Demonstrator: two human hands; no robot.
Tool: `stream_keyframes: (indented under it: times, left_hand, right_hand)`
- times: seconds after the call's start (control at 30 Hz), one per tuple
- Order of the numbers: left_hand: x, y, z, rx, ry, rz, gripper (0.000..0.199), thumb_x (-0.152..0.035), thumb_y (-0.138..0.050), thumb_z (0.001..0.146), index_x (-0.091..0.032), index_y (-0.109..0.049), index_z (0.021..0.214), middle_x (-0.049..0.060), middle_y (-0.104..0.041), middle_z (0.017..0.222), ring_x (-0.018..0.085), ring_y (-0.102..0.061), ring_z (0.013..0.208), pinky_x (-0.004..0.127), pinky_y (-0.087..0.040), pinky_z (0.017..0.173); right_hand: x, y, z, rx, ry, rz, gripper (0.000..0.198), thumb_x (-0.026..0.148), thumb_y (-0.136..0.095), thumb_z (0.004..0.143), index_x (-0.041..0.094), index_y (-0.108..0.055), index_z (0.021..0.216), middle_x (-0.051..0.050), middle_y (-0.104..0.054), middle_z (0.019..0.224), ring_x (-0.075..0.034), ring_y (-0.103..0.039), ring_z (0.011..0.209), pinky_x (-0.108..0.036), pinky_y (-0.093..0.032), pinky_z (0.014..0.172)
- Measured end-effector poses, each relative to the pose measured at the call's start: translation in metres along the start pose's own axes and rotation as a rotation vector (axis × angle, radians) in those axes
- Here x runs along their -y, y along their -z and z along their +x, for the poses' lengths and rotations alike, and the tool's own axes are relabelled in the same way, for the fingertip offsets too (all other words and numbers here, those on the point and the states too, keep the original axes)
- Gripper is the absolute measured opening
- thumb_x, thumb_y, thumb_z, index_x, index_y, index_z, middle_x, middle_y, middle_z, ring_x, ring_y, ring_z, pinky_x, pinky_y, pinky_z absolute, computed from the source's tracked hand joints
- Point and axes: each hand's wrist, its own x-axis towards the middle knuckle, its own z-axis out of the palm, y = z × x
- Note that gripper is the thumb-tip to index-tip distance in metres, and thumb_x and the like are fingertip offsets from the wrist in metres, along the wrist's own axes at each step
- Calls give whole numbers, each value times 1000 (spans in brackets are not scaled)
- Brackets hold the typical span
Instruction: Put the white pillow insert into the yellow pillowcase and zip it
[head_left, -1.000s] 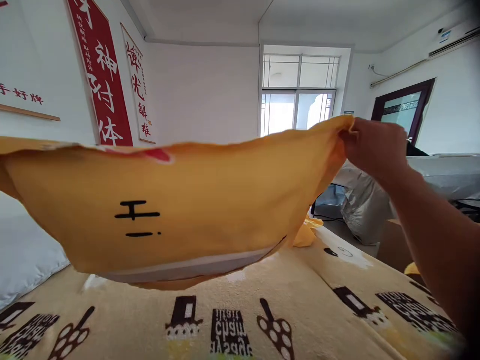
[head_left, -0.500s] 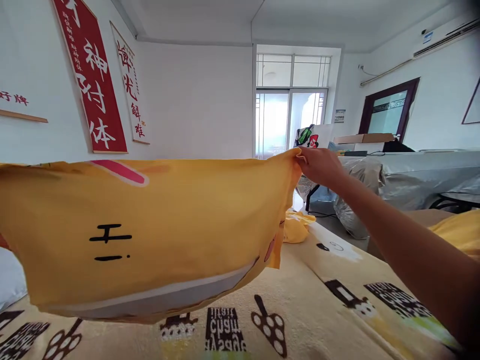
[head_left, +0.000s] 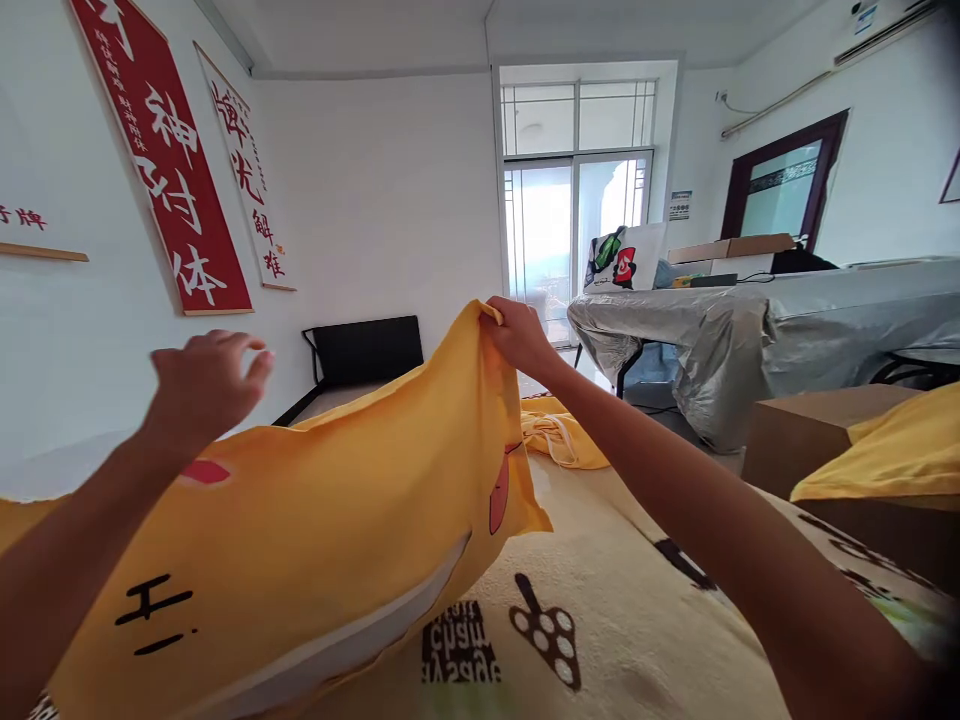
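A yellow pillowcase [head_left: 322, 510] with a "Hi" print, pink marks and a pale band hangs in front of me. My right hand [head_left: 517, 335] pinches its upper right corner, which is lifted to a peak. From there the top edge slopes down to the left. My left hand [head_left: 206, 385] is raised over the left part of the cloth, slightly blurred, thumb and fingers apart with nothing between them. My left forearm covers part of the pillowcase, whose far left end runs out of view.
A cream patterned blanket [head_left: 630, 620] lies below. Behind the pillowcase is a bunched yellow cloth [head_left: 562, 435]. At right, a cardboard box [head_left: 802, 430] has yellow fabric [head_left: 892, 450] on it. A plastic-covered table [head_left: 720, 345] and a black chair back [head_left: 367, 350] stand farther off.
My left hand has come into view empty above the cloth. The pillowcase's left side has dropped, and my right hand with its corner has shifted left in view.
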Motion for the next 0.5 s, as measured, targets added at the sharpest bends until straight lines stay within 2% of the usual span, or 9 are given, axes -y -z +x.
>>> stream_keyframes:
  times: [0.03, 0.07, 0.13, 0.2, 0.27, 0.33, 0.37, 0.43, 0.5]
  left_hand:
    - [-35, -5, -2, -12, -84, -94, 39, -40, -33, 91, -15, -57, 111, 13, -60, 121, 28, -50, 116, 48, -30, 101]
    - [-69, -11, -3, 26, -131, -262, 47, -49, -35, 90, -15, -54, 117, 12, -62, 118, 25, -54, 111, 41, -35, 98]
    - [-128, -26, -4, 96, -183, -423, 60, -60, -41, 83, -15, -49, 123, 12, -63, 113, 26, -58, 102, 34, -42, 83]
    - [-166, -43, -3, 180, -200, -470, 52, -59, -44, 82, -15, -56, 107, 9, -66, 95, 24, -61, 85, 31, -41, 69]
    - [-183, -60, -2, 211, -185, -486, 40, -54, -43, 84, -18, -58, 84, 6, -62, 76, 20, -57, 69, 29, -36, 59]
    - [-186, -73, -2, 194, -174, -515, 41, -55, -41, 85, -19, -53, 68, 2, -54, 64, 17, -51, 59, 27, -30, 54]
    - [-184, -77, -1, 184, -172, -539, 44, -57, -41, 85, -19, -50, 64, 1, -50, 60, 16, -48, 56, 27, -28, 52]
    - [-180, -81, 1, 181, -167, -594, 48, -61, -44, 82, -20, -45, 59, -1, -41, 53, 14, -42, 51, 26, -25, 50]
    - [-177, -81, 6, 189, -133, -619, 49, -64, -46, 80, -20, -42, 57, -2, -37, 51, 13, -39, 48, 26, -24, 48]
  right_hand:
    - [2, -2, 1, -35, -14, 38, 26, 18, -45, 80, 20, -32, 58, 5, -35, 55, -10, -29, 56, -26, -20, 55]
    - [4, -4, 2, -59, -24, 75, 27, 19, -46, 80, 20, -32, 57, 5, -34, 55, -10, -29, 56, -26, -21, 55]
    - [6, -4, 4, -82, -27, 138, 28, 20, -48, 81, 20, -34, 57, 5, -33, 56, -9, -29, 56, -26, -22, 55]
    - [5, -1, 5, -96, -2, 178, 26, 20, -50, 81, 19, -38, 58, 5, -36, 59, -9, -32, 58, -26, -26, 57]
    - [-1, 4, 1, -92, 37, 242, 22, 22, -52, 82, 18, -45, 62, 4, -43, 65, -10, -38, 62, -26, -31, 60]
    - [-14, 11, -10, -9, 60, 392, 17, 30, -54, 84, 17, -53, 72, 2, -50, 74, -11, -45, 69, -27, -37, 64]
    - [-24, 15, -20, 77, 52, 496, 16, 34, -55, 85, 18, -56, 82, 1, -53, 79, -12, -49, 73, -27, -40, 67]
    - [-52, 20, -48, 322, -4, 677, 28, 39, -56, 85, 20, -55, 106, -1, -59, 90, -14, -55, 81, -29, -44, 72]
    - [-88, 16, -86, 604, -91, 717, 43, 38, -62, 82, 23, -51, 121, -3, -63, 101, -16, -58, 90, -31, -46, 77]
